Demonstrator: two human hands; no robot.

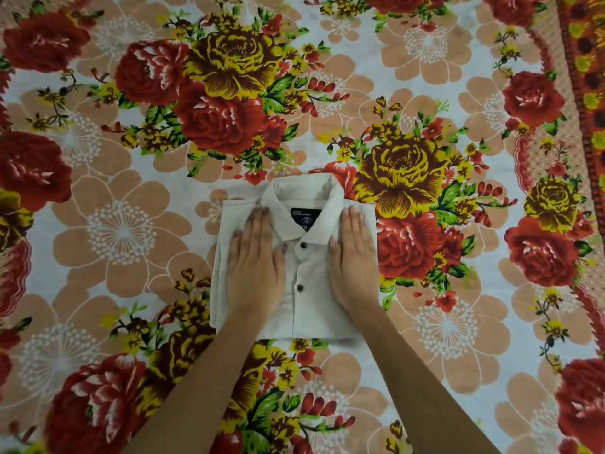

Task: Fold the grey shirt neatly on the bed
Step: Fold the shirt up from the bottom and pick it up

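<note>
One shirt, folded to a packet: only the smoothing looks left

Two bare forearms (209, 381) come in from my side of the view, one on either side of the line running down from the black neck label (305, 217). Nearer to me than that label lie two hands. The left hand (253, 260) is flat, fingers straight and together, palm pressing the cloth to the label's left. The right hand (355, 260) mirrors it to the label's right. Neither grasps anything; both lie released and spread on the fabric.

Under them sits the grey shirt (314, 312), pale enough to read almost white from here. It lies on the bed as one compact rectangle, front up. I judge the folding itself done: sleeves and sides are tucked out of sight, the edge nearest me is a clean fold, and the placket runs straight down from the label. What remains, as I read it, is pressing out the soft wrinkles at the packet's left edge and lifting the hands away.

My count: one shirt, one label, two dark buttons (303, 245) showing below the label, and one collar (299, 191) standing around and beyond it. Farther than the label spreads one floral bed sheet (131, 224), and far to the label's right runs one patterned border strip (586, 93).
</note>
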